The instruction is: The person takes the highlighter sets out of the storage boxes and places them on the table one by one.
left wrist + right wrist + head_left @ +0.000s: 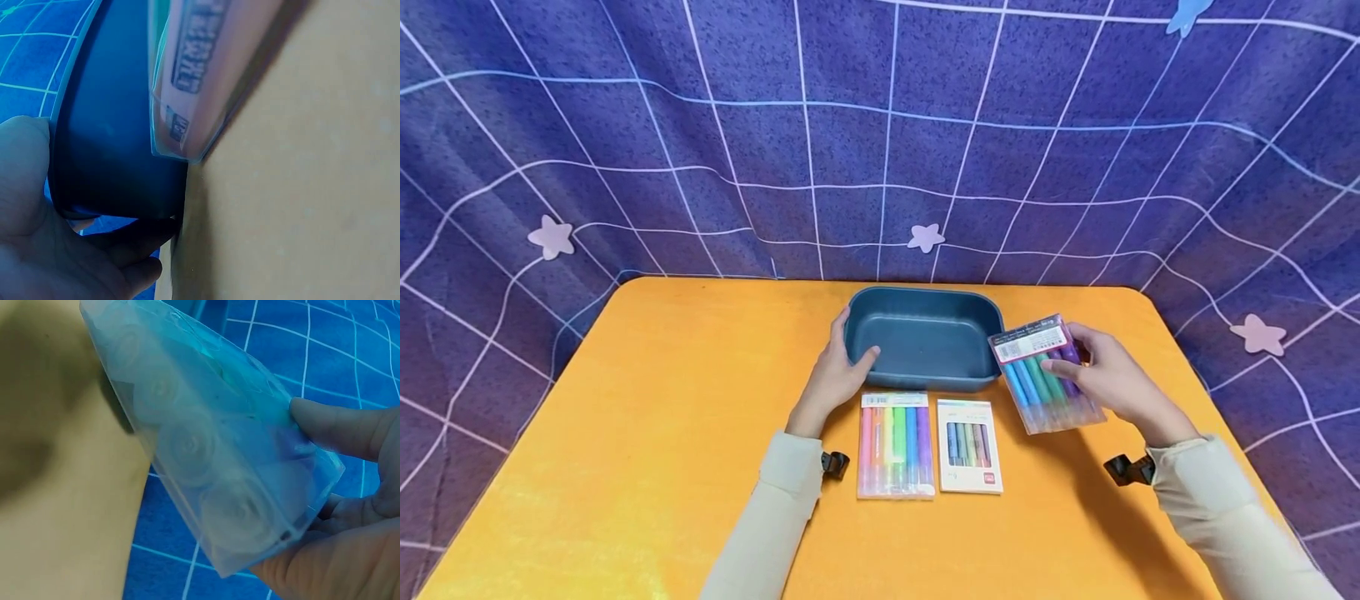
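While the orange counter [662,433] carries a dark blue-grey tray [925,340], the left hand [838,371] grips the tray's near left corner. Just right of it, the right hand [1112,375] pinches a clear marker pack [1045,375] (blue, green, purple pens, pink label), tilted.

Two marker packs [896,445] lie before the tray [925,337] — side by side.
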`<state>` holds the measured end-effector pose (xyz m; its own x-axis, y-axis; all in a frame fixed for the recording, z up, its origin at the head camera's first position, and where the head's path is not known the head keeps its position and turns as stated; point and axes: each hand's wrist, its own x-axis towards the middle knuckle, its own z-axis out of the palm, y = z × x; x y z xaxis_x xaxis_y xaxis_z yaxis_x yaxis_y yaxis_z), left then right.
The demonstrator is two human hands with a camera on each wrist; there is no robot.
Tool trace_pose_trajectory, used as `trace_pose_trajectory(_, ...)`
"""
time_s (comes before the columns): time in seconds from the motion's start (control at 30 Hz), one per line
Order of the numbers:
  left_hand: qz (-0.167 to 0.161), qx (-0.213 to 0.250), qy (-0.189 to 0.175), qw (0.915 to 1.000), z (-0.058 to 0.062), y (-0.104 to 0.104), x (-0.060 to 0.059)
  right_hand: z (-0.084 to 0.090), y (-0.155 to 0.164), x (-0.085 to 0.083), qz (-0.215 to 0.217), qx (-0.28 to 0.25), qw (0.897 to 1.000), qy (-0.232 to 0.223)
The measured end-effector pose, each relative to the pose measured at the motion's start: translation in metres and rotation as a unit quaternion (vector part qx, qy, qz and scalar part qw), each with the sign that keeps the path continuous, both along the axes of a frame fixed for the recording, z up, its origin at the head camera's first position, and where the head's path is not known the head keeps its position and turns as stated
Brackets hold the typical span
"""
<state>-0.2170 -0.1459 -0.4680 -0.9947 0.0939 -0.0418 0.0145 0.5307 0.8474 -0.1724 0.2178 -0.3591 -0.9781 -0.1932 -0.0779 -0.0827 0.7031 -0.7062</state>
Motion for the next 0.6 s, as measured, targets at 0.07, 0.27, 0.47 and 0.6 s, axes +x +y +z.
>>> trace_pose_trajectory(0.07,0.001,0.001,0.001,1.0000,0.000,0.000,0.000,-0.005,0.002,0.002,-0.005,-0.019,1.000,-0.015)
trace_pose_trajectory(0.27,0.001,-0.001,-0.001,1.0000,0.001,0.001,0.000,-0.022,0.011,0.009,-0.016,-0.074,0.995,-0.061)
trace_pose_trajectory(0.47,0.002,-0.004,-0.003,1.0000,0.001,0.001,0.001,-0.035,0.018,0.017,-0.024,-0.111,0.988,-0.101)
trace_pose_trajectory(0.6,0.003,-0.003,-0.006,1.0000,0.002,0.000,0.001,-0.041,0.022,0.021,-0.022,-0.155,0.979,-0.132)
